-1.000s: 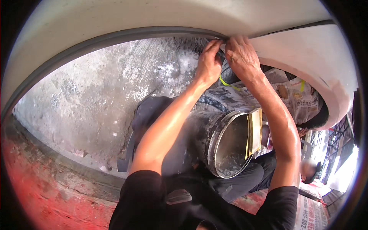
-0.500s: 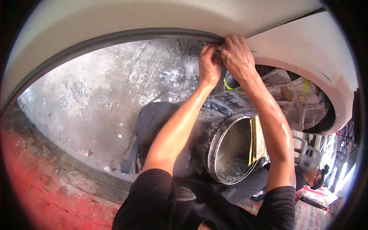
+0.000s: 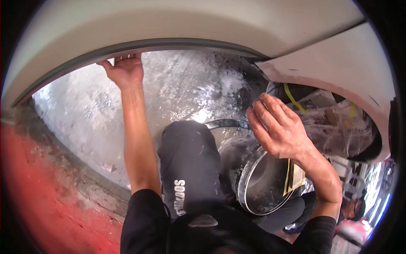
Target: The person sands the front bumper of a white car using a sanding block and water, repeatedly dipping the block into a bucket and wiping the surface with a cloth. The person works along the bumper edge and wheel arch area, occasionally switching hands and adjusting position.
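My left hand [image 3: 127,73] reaches up to the dark trim strip [image 3: 169,43] along the lower edge of a pale car body panel [image 3: 177,21]. Its palm faces me, the thumb stands out to the side, and the stretched fingers pass partly out of sight behind the strip. My right hand [image 3: 279,129] hovers above a dark bucket [image 3: 243,186] lying tipped on its side. Its fingers are loosely bent with gaps between them, and nothing shows in them. A yellow-edged pad or sheet [image 3: 294,178] hangs at the bucket's rim.
Newspaper [image 3: 338,122] masks the wheel arch of the pale fender [image 3: 330,63] at the right. A dark hose [image 3: 228,123] lies by my knee [image 3: 188,156]. Wet concrete floor [image 3: 169,84] meets a red-painted strip [image 3: 55,186] at the left. Another person [image 3: 353,207] is at the far right.
Both hands have left the corner where the trim strip meets the fender. The left has moved left along the strip; the right has come down and nearer, over the bucket.
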Demonstrator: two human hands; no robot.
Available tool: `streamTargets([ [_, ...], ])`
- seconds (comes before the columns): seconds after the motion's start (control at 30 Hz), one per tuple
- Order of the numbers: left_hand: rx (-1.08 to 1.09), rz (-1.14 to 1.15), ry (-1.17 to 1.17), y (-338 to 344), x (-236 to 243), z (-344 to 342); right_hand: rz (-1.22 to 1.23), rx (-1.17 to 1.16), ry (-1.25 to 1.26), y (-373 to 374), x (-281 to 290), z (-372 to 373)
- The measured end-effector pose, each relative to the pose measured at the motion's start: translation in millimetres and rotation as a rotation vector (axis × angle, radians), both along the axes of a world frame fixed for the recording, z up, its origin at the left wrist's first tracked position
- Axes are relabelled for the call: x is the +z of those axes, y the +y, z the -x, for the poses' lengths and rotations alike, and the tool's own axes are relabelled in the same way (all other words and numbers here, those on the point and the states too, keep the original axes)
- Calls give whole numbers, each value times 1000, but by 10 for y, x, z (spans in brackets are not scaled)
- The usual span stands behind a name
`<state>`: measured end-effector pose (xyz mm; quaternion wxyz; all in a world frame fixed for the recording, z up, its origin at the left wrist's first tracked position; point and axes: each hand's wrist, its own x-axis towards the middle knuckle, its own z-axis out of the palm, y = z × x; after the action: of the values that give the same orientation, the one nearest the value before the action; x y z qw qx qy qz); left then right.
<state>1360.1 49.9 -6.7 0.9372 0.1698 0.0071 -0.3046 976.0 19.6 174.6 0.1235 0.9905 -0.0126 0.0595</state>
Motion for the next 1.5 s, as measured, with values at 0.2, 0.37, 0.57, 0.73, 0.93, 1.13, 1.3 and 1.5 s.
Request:
streamTargets([
  [0.2,99,-114,-149,-277,134,198,459,-294,-315,-1150,254,407],
  [0.37,5,-90,-231,-162,-191,13,448,-347,-51,-1288,260,525],
  [0.57,-96,-1,0,-192,-54,154,492,-304,-112,-1411,97,645],
  [0.73,-171,10,-13,408,111,241,500,-296,-169,-1405,10,496],
  [0.93,182,-88,-68,1420,286,-836,479,-223,-156,-1414,62,537],
  [1.13,189,-119,-71,1506,363,-878,472,-188,-192,-1410,47,516],
  [1.3,307,-281,-158,1659,399,-572,428,-185,-161,-1515,18,577],
  [1.5,464,-297,-153,2051,441,-11,198,-201,-133,-1529,13,652],
])
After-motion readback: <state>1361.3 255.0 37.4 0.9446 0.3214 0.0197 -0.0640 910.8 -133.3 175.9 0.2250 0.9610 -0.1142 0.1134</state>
